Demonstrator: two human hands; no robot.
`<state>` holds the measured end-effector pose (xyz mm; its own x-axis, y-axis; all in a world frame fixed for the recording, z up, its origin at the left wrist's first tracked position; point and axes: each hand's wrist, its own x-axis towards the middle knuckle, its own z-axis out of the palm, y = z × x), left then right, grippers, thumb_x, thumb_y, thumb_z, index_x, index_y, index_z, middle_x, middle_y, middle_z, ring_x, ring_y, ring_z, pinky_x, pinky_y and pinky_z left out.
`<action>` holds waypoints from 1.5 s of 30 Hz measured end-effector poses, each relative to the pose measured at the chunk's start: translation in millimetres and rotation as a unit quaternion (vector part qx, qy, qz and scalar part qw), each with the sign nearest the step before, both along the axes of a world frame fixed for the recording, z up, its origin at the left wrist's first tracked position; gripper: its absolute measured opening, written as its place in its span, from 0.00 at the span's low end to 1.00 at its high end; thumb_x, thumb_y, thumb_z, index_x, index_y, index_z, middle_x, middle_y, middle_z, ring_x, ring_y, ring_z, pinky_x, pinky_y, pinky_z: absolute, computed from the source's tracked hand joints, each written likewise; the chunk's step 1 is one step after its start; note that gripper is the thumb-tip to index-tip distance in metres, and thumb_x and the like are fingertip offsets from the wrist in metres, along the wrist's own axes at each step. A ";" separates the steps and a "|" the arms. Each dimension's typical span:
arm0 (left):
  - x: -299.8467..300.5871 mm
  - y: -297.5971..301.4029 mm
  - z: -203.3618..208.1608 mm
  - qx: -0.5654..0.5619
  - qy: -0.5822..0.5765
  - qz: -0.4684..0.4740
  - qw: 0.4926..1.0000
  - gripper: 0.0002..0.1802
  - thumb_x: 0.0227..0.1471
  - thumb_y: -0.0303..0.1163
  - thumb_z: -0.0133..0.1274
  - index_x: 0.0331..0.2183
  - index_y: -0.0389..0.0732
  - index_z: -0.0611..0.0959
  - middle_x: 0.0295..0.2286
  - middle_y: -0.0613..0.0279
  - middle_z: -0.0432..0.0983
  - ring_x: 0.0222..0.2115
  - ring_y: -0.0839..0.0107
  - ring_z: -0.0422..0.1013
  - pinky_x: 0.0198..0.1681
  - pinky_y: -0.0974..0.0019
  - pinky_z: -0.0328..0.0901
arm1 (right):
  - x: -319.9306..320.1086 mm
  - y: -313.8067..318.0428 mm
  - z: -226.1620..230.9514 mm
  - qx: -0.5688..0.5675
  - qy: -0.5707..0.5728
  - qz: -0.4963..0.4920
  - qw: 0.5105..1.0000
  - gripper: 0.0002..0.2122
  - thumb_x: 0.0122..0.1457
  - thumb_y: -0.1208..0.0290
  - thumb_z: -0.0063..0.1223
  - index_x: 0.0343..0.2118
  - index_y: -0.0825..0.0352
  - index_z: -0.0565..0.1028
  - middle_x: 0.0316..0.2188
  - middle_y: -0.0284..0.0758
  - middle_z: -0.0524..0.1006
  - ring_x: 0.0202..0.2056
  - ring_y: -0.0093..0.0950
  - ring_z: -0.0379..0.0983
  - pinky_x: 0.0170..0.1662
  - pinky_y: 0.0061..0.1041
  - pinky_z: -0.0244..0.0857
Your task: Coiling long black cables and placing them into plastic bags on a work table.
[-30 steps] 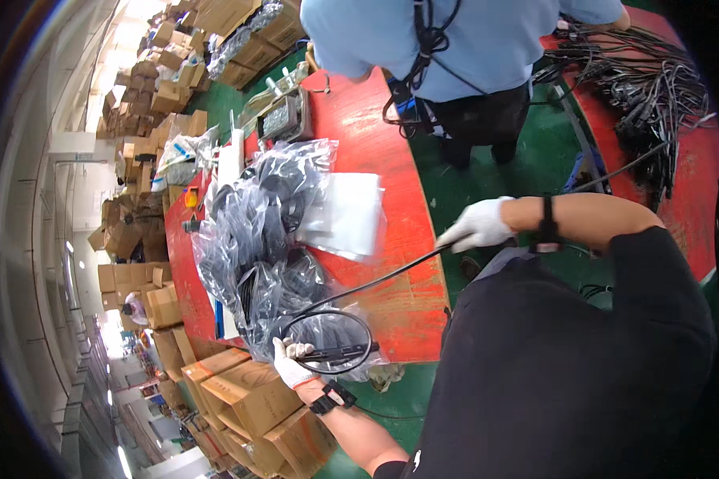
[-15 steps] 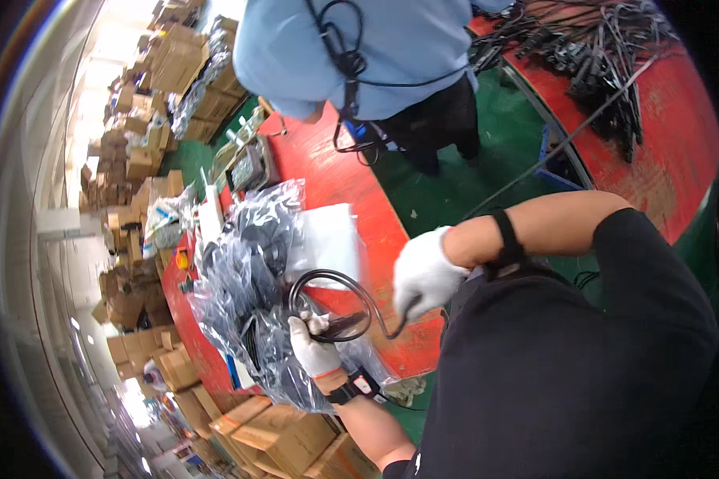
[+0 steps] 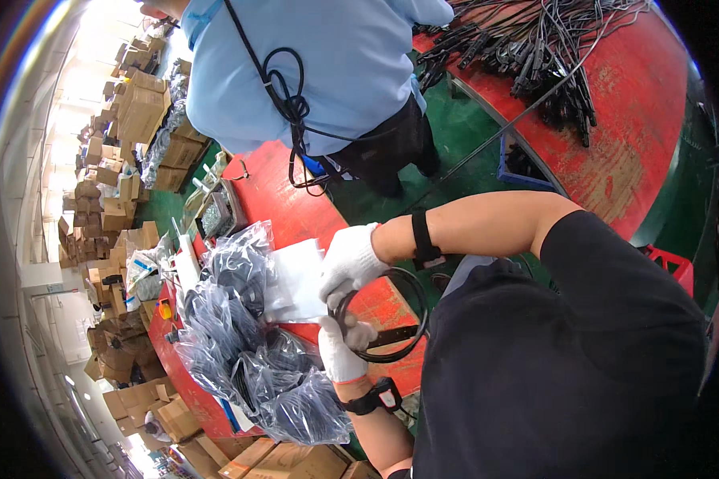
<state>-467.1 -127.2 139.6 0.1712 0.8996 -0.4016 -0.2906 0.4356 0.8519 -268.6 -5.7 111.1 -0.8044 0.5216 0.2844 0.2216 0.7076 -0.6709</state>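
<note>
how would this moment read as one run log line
left hand: holding black cable coil | right hand: at same coil | red table: filled clear bags | blue-shirted co-worker: beside table

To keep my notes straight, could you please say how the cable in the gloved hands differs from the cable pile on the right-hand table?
The held cable is coiled; the cable pile spreads in loose strands. The left hand and right hand grasp the held cable, while the cable pile rests on the red table. The held cable is far smaller than the cable pile. Both look mostly black.
</note>
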 end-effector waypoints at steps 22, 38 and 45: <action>-128.6 -32.1 -15.4 0.052 0.091 0.322 0.941 0.24 0.67 0.55 0.52 0.35 0.43 0.75 0.18 0.73 0.63 0.21 0.75 0.63 0.33 0.67 0.65 | -7.9 -75.8 20.2 -0.069 -0.006 0.155 0.985 0.11 0.67 0.54 0.54 0.42 0.54 0.81 0.32 0.37 0.82 0.36 0.43 0.80 0.35 0.43 0.71; -50.1 -42.1 3.4 -0.018 -0.127 0.124 0.984 0.20 0.70 0.44 0.48 0.31 0.40 0.80 0.12 0.82 0.49 0.12 0.81 0.44 0.22 0.68 0.48 | -46.7 14.1 -17.3 0.017 0.038 0.089 0.995 0.13 0.66 0.53 0.54 0.50 0.47 0.79 0.32 0.38 0.82 0.34 0.44 0.80 0.35 0.41 0.72; -186.6 -73.8 -7.5 0.023 -0.339 0.307 0.889 0.20 0.71 0.45 0.47 0.30 0.41 0.77 0.12 0.81 0.54 0.14 0.82 0.47 0.26 0.69 0.51 | 130.2 -15.3 -91.2 -0.084 -0.225 -0.105 0.965 0.20 0.72 0.47 0.39 0.60 0.46 0.75 0.41 0.47 0.81 0.43 0.49 0.79 0.47 0.46 0.72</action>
